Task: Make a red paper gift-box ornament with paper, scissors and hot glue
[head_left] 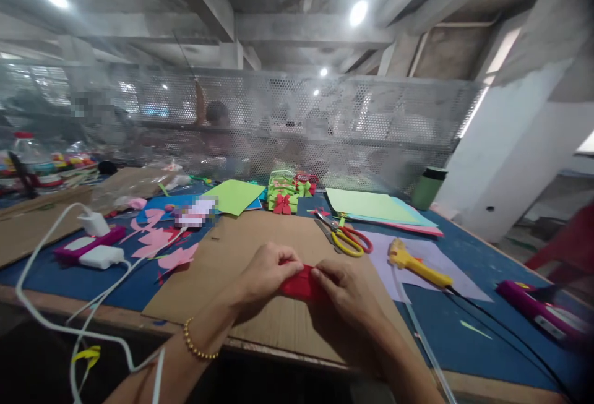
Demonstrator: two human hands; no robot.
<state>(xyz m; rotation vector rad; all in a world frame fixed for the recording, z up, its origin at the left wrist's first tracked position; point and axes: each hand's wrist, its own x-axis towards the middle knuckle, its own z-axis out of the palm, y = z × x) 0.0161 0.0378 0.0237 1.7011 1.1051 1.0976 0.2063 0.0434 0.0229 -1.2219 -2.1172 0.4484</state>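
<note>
Here, left fingers [290, 265] and right fingers [325, 279] pinch the red piece [301, 286] between them.

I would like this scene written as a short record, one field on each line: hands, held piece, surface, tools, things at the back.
Left hand: pinches the red piece
Right hand: pinches it farther right
Held piece: red, material unclear
Surface: cardboard on a blue table
Tools: scissors on the cardboard's far right; yellow glue gun on a lilac sheet
Back: green bottle, right
</note>
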